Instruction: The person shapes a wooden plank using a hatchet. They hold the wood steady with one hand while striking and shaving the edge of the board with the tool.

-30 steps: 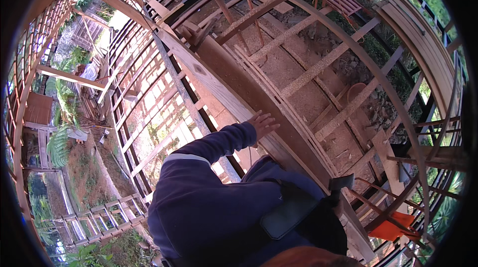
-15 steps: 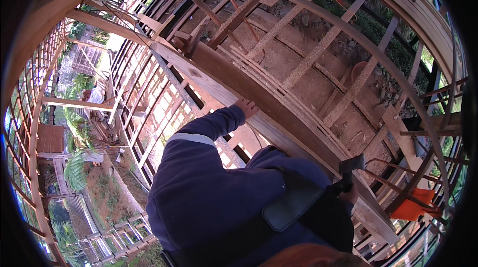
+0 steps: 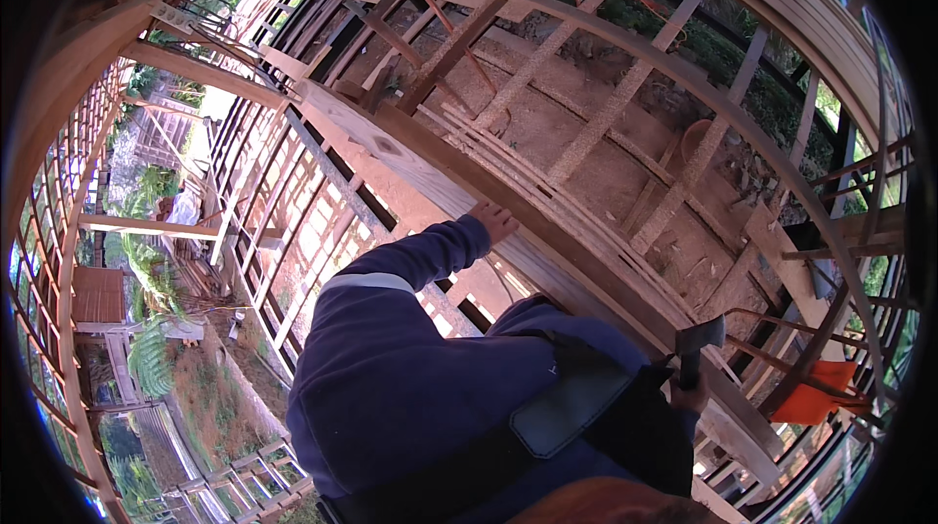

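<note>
A long, thick timber beam (image 3: 445,188) runs diagonally in front of me, from upper left to lower right. My left hand (image 3: 496,220) rests on its upper edge with the fingers stretched out. At the lower right, my right hand (image 3: 692,394) is wrapped round the dark handle of a hatchet (image 3: 702,335). The hatchet's broad grey head points up, just above the beam's right-hand part. My body and the black strap hide some of the beam near the right hand.
Open floor joists (image 3: 625,112) span bare earth beyond the beam. Stacked boards (image 3: 782,6) lie at the upper right. An orange object (image 3: 816,392) is right of the hatchet. A curved-looking rail (image 3: 674,31) crosses the far side, and a ladder-like frame (image 3: 234,485) stands at lower left.
My right hand has lifted the hatchet slightly, so more of its handle and head show. My left hand stays on the beam, a little further right. The whole view has shifted slightly.
</note>
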Demonstrator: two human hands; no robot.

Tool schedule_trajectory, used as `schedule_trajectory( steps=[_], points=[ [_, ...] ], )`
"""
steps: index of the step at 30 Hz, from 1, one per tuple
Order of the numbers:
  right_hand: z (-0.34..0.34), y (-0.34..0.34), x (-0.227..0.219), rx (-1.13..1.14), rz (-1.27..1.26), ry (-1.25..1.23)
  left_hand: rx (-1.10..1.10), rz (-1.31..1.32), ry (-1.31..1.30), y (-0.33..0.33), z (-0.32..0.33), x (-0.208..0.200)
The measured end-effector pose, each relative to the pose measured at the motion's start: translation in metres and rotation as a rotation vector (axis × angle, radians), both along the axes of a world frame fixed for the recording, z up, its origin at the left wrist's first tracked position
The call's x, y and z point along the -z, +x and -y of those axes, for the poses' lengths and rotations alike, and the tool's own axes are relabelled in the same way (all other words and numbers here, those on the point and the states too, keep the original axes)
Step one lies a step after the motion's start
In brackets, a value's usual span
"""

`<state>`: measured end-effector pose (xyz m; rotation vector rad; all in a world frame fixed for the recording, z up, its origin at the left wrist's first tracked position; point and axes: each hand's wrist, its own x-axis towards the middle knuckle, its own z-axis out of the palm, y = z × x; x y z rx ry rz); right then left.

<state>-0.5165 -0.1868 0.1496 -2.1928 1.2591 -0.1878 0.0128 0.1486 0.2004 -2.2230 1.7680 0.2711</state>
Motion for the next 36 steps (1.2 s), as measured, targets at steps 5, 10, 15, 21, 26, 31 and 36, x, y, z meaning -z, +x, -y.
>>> schedule_trajectory(
  steps=[5,10,15,21,26,31,36],
  points=[
    [-0.006,0.013,-0.016,0.044,-0.070,0.046,-0.008,-0.069,0.077,0.015,0.029,-0.018],
    [0.011,0.005,-0.027,-0.010,-0.030,-0.009,-0.029,-0.105,0.170,-0.006,0.035,0.020],
    [-0.049,-0.008,-0.037,0.174,0.054,-0.291,0.149,-0.306,0.390,-0.026,0.099,0.000],
    [-0.131,-0.013,-0.065,0.469,0.094,-0.184,0.382,-0.780,0.105,-0.133,0.179,0.060],
    [-0.176,-0.028,-0.065,0.969,0.050,0.161,0.491,-0.646,0.125,-0.241,0.219,0.050],
    [-0.205,-0.018,-0.078,1.338,0.223,0.228,0.542,-0.530,0.128,-0.296,0.240,0.045],
    [-0.215,-0.035,-0.044,1.434,0.275,0.218,0.453,-0.431,0.251,-0.300,0.251,0.059]
  ],
)
